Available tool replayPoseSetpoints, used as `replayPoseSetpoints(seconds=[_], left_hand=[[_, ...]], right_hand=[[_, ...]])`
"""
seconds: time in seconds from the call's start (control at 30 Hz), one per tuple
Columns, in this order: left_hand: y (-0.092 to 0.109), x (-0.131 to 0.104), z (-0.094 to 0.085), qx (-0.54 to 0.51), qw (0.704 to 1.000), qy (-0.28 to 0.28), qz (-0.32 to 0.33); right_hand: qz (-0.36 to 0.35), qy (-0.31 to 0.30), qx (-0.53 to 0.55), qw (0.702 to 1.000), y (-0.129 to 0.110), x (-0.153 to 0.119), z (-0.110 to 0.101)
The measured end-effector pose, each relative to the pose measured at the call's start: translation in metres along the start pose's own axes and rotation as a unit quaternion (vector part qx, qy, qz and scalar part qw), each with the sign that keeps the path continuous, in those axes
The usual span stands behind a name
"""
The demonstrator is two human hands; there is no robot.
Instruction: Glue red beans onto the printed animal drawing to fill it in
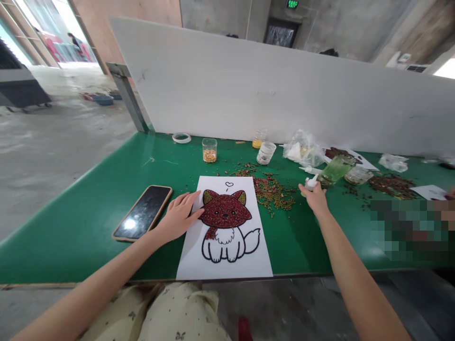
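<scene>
A sheet of paper point(263, 258) with a fox drawing lies at the table's front edge. The fox's head is covered in dark red beads or seeds, its ears partly in green; a red patch sits on its chest side, while the body and tail are bare outline. My left hand point(181, 214) rests flat on the sheet's left edge, fingers stretched out. To the right, my right hand point(315, 198) grips a small white glue bottle point(312, 182) with a pointed nozzle. Red and green seeds point(273, 193) are scattered between the sheet and that hand.
A phone point(144, 212) lies left of the sheet. Behind stand a cup of corn kernels point(209, 154), a clear cup point(266, 154), a plastic bag point(302, 150) and a tilted green cup point(336, 171). A white partition point(249, 90) closes the back. Someone's hand shows at far right.
</scene>
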State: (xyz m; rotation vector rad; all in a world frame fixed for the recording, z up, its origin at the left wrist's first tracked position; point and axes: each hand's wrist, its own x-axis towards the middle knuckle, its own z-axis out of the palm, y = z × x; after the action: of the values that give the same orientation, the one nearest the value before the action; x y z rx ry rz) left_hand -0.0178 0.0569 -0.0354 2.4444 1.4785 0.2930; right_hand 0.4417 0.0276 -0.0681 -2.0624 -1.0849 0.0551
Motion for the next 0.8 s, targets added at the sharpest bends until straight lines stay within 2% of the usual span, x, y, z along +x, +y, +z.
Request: replayPoseSetpoints(seconds=[0.17,0.3,0.47,0.57,0.63,0.7,0.8], left_hand=[[0.000,0.000,-0.001,-0.007,1.000,0.009,0.006],[0.001,-0.001,-0.002,-0.016,1.000,0.011,0.005],[0.001,0.000,-0.003,-0.014,1.000,0.000,0.003],[0.000,0.000,-0.003,-0.012,1.000,-0.004,0.000],[0.000,0.000,-0.002,-0.010,1.000,-0.003,0.002],[0.000,0.000,-0.002,-0.009,1.000,-0.003,0.004],[0.000,0.000,-0.002,-0.010,1.000,-0.002,0.003]], right_hand=[[0.032,-0.040,-0.007,0.999,-0.008,-0.001,0.003],[0.034,-0.044,-0.011,0.998,-0.011,-0.006,-0.001],[-0.001,0.014,-0.019,1.000,-0.014,-0.023,-0.012],[-0.063,0.089,-0.023,0.994,-0.022,-0.042,-0.024],[-0.124,0.103,-0.016,0.987,-0.030,-0.055,-0.033],[-0.190,0.049,-0.006,0.981,-0.038,-0.064,-0.038],[-0.243,-0.088,-0.027,0.966,-0.049,-0.069,-0.037]])
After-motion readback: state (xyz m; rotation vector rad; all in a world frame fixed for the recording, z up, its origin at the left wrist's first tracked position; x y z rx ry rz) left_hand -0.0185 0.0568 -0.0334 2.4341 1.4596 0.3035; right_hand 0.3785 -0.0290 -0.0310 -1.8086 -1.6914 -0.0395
